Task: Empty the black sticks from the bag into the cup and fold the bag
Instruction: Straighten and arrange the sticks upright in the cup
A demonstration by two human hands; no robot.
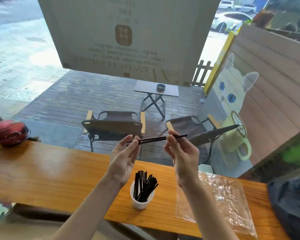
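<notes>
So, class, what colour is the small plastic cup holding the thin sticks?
White: the small plastic cup shows best in the head view.

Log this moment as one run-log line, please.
both hands pinch last black sticks above cup | cup holds sticks | bag flat, unfolded

The mirrored print on the window poster is unreadable.

Wooden counter bears cup, bag, helmet.
</notes>
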